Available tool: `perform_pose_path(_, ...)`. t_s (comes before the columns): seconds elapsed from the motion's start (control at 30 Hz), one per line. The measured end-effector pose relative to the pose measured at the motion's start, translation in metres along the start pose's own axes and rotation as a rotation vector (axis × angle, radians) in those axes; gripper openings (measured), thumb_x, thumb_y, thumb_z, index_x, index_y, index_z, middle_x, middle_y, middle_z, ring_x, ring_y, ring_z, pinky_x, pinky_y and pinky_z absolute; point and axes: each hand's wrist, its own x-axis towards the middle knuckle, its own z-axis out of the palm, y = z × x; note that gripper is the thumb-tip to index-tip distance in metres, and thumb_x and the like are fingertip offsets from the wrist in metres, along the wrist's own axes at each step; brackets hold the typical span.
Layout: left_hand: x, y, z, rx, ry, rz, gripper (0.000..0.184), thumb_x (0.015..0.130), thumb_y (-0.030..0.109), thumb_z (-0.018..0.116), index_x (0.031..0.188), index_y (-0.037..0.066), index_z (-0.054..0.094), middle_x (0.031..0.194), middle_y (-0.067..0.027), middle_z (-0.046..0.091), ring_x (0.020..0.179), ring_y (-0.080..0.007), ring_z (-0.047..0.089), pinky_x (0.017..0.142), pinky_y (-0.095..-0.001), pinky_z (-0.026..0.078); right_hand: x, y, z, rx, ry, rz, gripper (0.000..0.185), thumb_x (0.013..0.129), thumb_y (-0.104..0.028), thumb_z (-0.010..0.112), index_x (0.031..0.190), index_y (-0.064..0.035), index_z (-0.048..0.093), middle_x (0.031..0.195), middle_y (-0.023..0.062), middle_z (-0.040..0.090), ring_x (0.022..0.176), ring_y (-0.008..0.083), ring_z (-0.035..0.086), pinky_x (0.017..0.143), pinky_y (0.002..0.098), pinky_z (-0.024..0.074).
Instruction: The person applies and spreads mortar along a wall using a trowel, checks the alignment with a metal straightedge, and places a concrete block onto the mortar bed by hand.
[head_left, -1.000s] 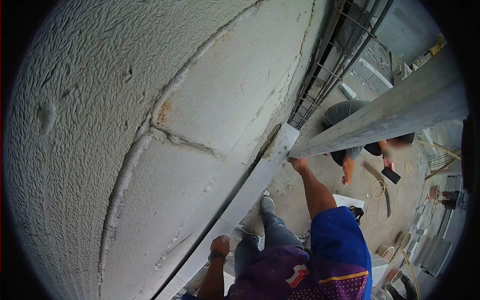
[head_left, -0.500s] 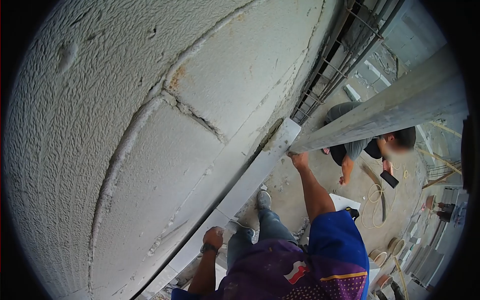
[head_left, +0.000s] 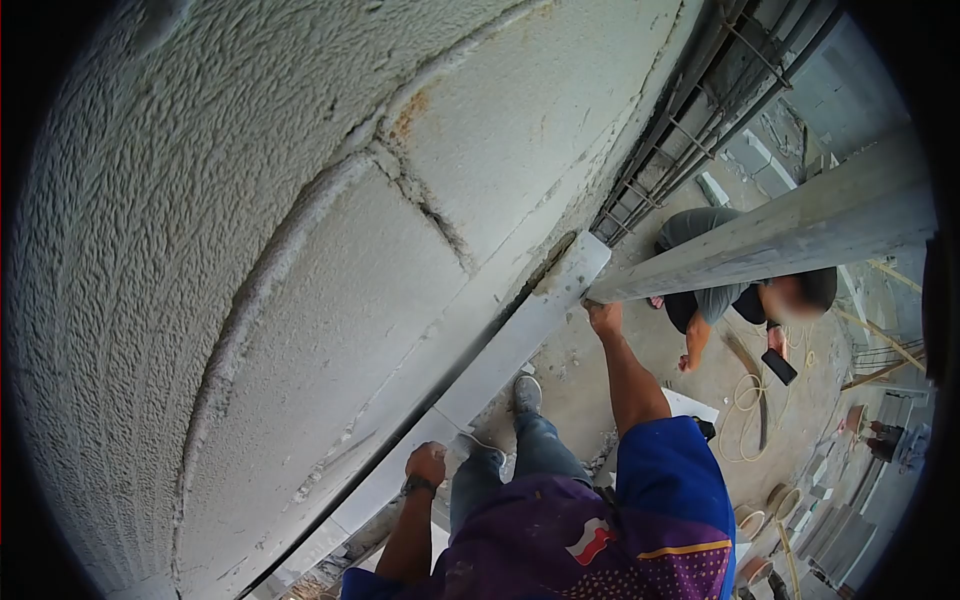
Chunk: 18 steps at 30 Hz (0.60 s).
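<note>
My left hand, with a dark watch at the wrist, is closed at the outer edge of the pale block ledge that runs along the wall; what it holds, if anything, is too small to make out. Further up, my right hand is at the lower end of the long grey post, beside the far end of the ledge. Its fingers are largely hidden by the post. The rough block wall fills the left side.
Beyond the post a person crouches, holding a phone. A steel rebar cage runs along the wall gap. Hose, a white board, buckets and another person's legs are at the right.
The view has shifted, so the wall joints appear higher. My left hand has stayed by the ledge edge, and my right hand remains at the post's end.
</note>
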Motion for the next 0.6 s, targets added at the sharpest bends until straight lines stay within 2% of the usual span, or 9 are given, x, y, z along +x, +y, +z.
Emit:
perform_pose_path(0.13,0.001,-0.004,0.003,-0.001,-0.010,-0.004,0.018,0.094,0.026,0.061,0.105,0.018,0.073,0.111,-0.0126,0.071,0.104,-0.0368,0.067,0.091,-0.0483,0.054,-0.004,-0.013,-0.008,0.009,0.013,-0.037,0.043,0.076,-0.014,0.078,0.114,0.0004,0.066,0.114,0.0216,0.069,0.109,0.0417,0.062,0.095,0.0435,0.0479)
perform_pose_path(0.23,0.004,0.003,0.004,-0.017,0.003,0.035,0.018,0.094,0.025,0.061,0.104,0.017,0.073,0.110,-0.0130,0.071,0.104,-0.0368,0.067,0.090,-0.0480,0.054,-0.013,-0.053,-0.027,0.039,0.063,0.055,0.044,0.077,-0.019,0.078,0.114,0.0016,0.066,0.117,0.0221,0.068,0.111,0.0410,0.062,0.097,0.0437,0.0479)
perform_pose_path(0.33,0.004,0.017,0.000,-0.034,0.027,0.092,0.018,0.093,0.025,0.061,0.103,0.016,0.074,0.109,-0.0134,0.071,0.103,-0.0370,0.067,0.089,-0.0477,0.054,-0.015,-0.075,-0.047,0.038,0.007,0.081,0.047,0.079,-0.023,0.077,0.116,0.0019,0.065,0.118,0.0222,0.068,0.112,0.0407,0.062,0.098,0.0438,0.0479)
perform_pose_path(0.43,0.002,0.020,-0.005,-0.026,0.046,0.117,0.018,0.093,0.024,0.062,0.103,0.015,0.074,0.109,-0.0140,0.071,0.102,-0.0371,0.068,0.089,-0.0477,0.054,-0.014,-0.085,-0.062,0.028,0.026,-0.002,0.047,0.079,-0.026,0.078,0.117,0.0006,0.066,0.118,0.0211,0.068,0.112,0.0396,0.063,0.098,0.0434,0.0480)
perform_pose_path(0.6,-0.011,0.018,-0.020,-0.074,0.110,0.159,0.016,0.091,0.020,0.063,0.100,0.013,0.074,0.105,-0.0147,0.072,0.099,-0.0370,0.068,0.088,-0.0473,0.054,-0.011,-0.099,-0.082,-0.007,-0.006,-0.017,0.043,0.079,-0.026,0.079,0.112,-0.0003,0.069,0.116,0.0196,0.069,0.109,0.0378,0.064,0.096,0.0427,0.0487)
